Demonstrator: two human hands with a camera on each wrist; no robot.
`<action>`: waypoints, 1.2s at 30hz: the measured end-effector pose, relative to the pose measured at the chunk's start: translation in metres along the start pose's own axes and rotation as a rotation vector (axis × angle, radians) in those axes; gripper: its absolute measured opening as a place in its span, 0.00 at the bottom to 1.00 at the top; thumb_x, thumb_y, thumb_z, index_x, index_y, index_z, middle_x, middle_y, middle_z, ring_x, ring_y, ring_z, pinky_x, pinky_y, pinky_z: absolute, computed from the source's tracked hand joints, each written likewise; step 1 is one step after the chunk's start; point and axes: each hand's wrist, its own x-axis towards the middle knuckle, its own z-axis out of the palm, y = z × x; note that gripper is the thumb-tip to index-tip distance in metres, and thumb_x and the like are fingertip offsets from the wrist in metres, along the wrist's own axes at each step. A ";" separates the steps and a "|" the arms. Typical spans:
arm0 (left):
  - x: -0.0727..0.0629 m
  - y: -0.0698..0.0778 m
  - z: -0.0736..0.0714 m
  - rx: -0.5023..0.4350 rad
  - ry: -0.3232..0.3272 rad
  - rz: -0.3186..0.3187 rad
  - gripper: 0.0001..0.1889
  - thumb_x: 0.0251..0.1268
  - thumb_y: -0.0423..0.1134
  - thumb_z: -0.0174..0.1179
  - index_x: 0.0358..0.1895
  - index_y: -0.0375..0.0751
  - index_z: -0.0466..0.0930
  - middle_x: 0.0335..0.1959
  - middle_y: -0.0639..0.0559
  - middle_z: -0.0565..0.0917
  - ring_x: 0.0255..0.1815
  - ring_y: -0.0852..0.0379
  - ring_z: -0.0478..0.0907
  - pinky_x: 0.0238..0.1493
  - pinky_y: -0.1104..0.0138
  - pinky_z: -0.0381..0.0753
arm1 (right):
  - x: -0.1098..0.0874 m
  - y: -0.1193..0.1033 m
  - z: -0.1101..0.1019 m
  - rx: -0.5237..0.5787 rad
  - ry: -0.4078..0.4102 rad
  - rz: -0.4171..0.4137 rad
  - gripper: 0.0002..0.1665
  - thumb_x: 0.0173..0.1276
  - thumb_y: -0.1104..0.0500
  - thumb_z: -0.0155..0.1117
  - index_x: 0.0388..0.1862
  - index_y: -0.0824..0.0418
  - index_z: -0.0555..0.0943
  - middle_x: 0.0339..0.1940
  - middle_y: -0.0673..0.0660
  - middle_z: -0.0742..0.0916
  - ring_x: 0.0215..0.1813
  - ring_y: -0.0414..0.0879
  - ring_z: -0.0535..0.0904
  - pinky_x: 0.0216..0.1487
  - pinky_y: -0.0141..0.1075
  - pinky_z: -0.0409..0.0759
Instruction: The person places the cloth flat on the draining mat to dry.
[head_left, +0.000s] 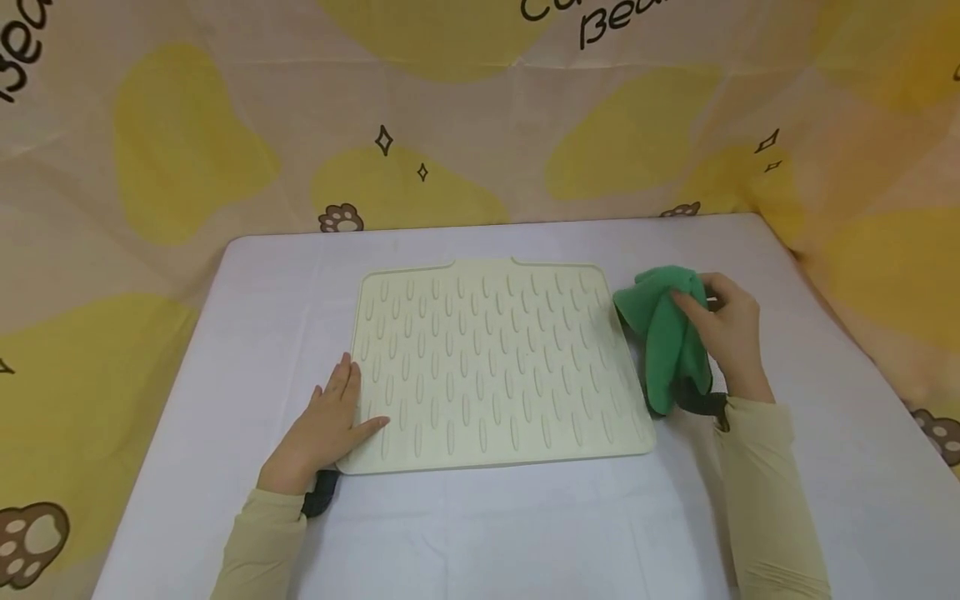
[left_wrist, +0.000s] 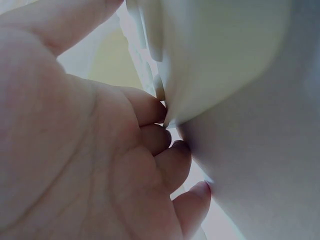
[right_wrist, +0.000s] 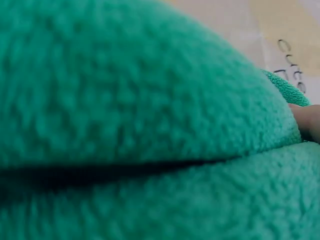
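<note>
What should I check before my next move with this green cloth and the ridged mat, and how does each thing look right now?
1. Green cloth held: ok, the right hand pinches it between thumb and fingers.
2. Left hand at the ridged mat: ok, it rests at the left edge, thumb over the top.
3. Mat wholly on the table: ok.
4. Cloth spread flat: not ok, it hangs in bunched folds.
5. Mat dry: cannot tell.

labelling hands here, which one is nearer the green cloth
Right. The right hand pinches the green cloth; the left hand rests at the left edge of the mat, across from it.
</note>
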 end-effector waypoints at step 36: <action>-0.001 0.003 -0.002 0.004 0.010 0.006 0.47 0.65 0.50 0.58 0.67 0.14 0.44 0.71 0.24 0.40 0.72 0.31 0.41 0.64 0.36 0.48 | 0.018 -0.104 0.068 0.481 -0.216 -0.155 0.12 0.63 0.66 0.66 0.42 0.73 0.80 0.36 0.48 0.83 0.37 0.42 0.78 0.37 0.30 0.76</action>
